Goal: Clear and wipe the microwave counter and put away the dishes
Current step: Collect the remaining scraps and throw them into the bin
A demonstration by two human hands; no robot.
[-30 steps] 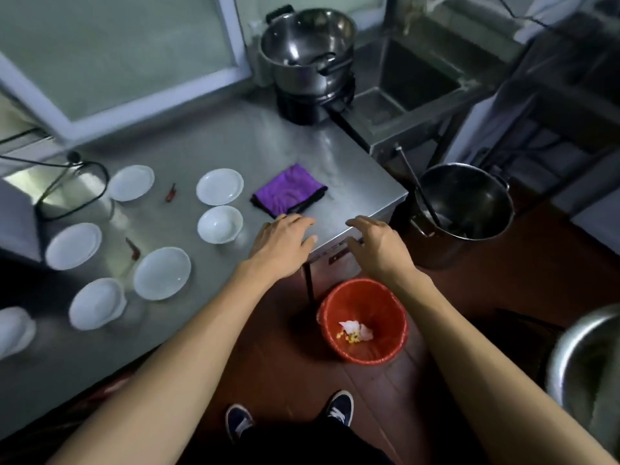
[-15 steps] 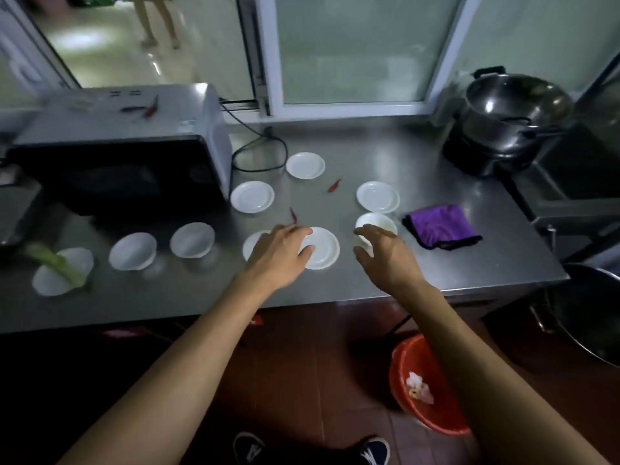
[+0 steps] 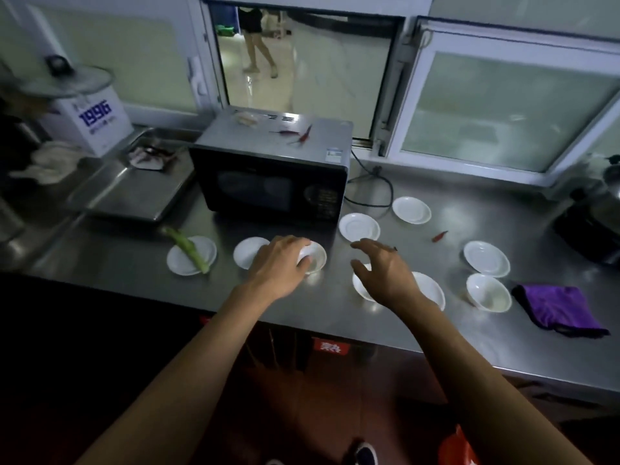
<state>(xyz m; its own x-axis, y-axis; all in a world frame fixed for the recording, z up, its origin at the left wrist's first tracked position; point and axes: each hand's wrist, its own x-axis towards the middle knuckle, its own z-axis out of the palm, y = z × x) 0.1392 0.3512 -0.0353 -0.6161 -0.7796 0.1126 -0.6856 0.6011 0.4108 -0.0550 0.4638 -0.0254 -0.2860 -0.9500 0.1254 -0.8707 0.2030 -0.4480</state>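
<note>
Head view: the left hand [image 3: 280, 266] rests on a small white bowl [image 3: 315, 257], fingers curled over its rim in a grip. Left of this grip lie a saucer [image 3: 247, 252] and a plate [image 3: 192, 255] carrying a green stalk [image 3: 188, 250]. The microwave [image 3: 273, 171] stands behind it on the surface [image 3: 469, 330]. The right hand [image 3: 385, 273] hovers open above another bowl [image 3: 364, 286]. Well right of this hand lies a purple cloth [image 3: 558, 308].

We have one view only, from the head, looking forward and down at the counter [image 3: 436, 330], close. The microwave [image 3: 271, 169] stands far, the floor near.
</note>
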